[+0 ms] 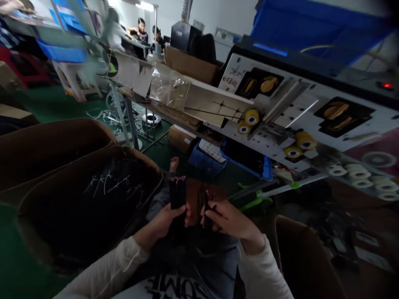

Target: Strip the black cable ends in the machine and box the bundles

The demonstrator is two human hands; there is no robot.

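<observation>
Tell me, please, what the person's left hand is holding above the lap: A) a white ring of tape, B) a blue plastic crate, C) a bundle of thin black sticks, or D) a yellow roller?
C: the left hand grips a bundle of thin black sticks held upright, while the right hand pinches a single black stick beside it.

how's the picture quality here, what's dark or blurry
Head view: dim around the left hand and right hand, so the dark bundle lacks detail; blue shelves top left are motion-smeared; ceiling lamp glares; edges bend and darken.
</observation>
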